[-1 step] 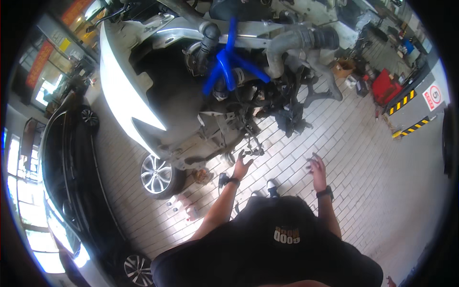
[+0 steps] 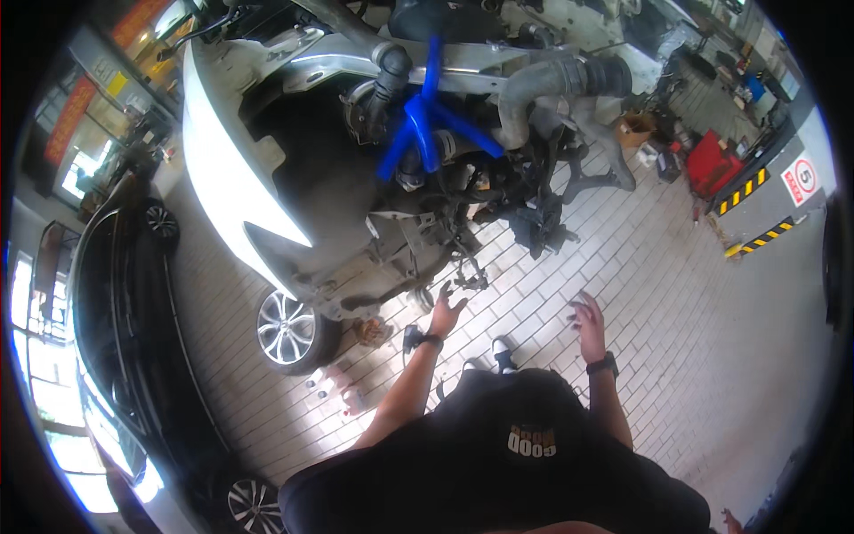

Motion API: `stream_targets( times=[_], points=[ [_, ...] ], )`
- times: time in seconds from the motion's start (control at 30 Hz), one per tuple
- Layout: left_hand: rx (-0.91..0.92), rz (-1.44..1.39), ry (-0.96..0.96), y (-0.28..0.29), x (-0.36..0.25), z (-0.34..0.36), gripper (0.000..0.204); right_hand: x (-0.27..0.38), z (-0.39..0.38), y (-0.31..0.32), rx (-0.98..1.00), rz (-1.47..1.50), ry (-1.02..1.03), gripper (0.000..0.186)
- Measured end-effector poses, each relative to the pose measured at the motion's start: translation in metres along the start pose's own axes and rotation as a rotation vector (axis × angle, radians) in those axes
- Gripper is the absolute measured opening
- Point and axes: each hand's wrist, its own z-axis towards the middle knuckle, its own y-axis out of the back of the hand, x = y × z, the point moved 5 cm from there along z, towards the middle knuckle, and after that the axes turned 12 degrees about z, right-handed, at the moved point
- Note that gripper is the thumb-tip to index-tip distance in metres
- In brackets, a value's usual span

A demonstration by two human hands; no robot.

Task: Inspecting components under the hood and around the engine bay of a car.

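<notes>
Both my hands are in the air over the tiled floor, in front of a partly stripped white car. My left hand (image 2: pixel 447 313) holds nothing, its fingers apart, just below a dangling wiring connector (image 2: pixel 474 278); whether they touch I cannot tell. My right hand (image 2: pixel 588 326) is off to the right, with its fingers spread and nothing in them. Above them, a blue branched hose (image 2: pixel 422 133) lies across the car's exposed front. Grey and black pipes (image 2: pixel 525 93) run beside it. A dark bundle of wires and parts (image 2: pixel 538 222) hangs from the front end.
A wheel (image 2: pixel 289 331) lies at the left by the white fender (image 2: pixel 227 151). Near it are bottles (image 2: pixel 342 392) on the floor. A black car (image 2: pixel 133 311) stands at far left. To the right are a red case (image 2: pixel 713 165) and a post with yellow-black stripes (image 2: pixel 765 209).
The view has shifted very slightly. Both hands keep nearly the same pose, and nothing has been taken hold of or let go.
</notes>
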Motion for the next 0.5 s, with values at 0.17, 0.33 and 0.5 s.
stream_targets(
  times=[0.17, 0.33, 0.5],
  points=[
    [0.005, -0.192, 0.023, 0.039, -0.038, -0.007, 0.048, 0.014, -0.047, 0.019, -0.163, -0.033, -0.018, 0.045],
    [0.098, -0.329, -0.075, 0.093, -0.123, -0.009, 0.026, 0.036, -0.063, 0.050, -0.274, -0.024, 0.107, 0.048],
    [0.147, -0.418, -0.178, 0.132, -0.208, -0.026, 0.020, 0.052, -0.055, 0.059, -0.313, 0.040, 0.185, 0.040]
  ],
)
